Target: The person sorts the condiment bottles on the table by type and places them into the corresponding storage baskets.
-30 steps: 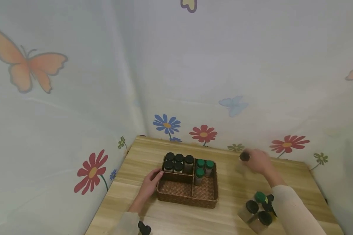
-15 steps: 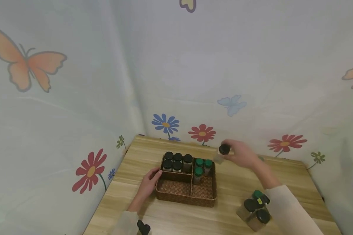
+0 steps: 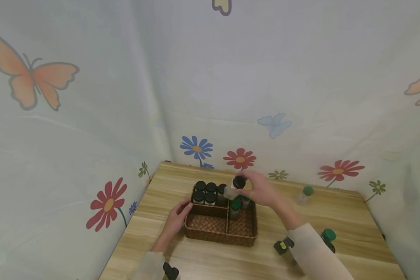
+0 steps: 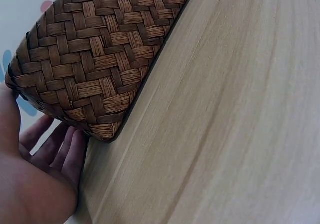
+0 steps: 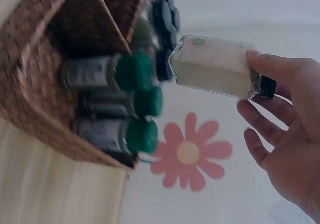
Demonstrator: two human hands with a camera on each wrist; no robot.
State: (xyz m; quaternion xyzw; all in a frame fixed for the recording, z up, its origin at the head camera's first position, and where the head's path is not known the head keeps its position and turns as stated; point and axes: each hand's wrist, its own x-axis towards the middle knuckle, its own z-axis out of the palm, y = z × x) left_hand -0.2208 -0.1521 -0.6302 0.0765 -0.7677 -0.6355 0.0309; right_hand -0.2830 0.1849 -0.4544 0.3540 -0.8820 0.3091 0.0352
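My right fingers (image 5: 265, 124) pinching a black-capped jar (image 5: 215, 69), tilted over the woven basket (image 3: 220, 236), my left fingers (image 4: 75, 154) loosely resting against its side.

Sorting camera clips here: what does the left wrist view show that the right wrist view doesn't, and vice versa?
Left wrist only: the left hand, touching the woven basket.
Right wrist only: the right hand holding a dark-lidded jar, plus green-lidded jars in the basket and dark lids beyond.
Both: the basket, wooden tabletop and patterned wall.
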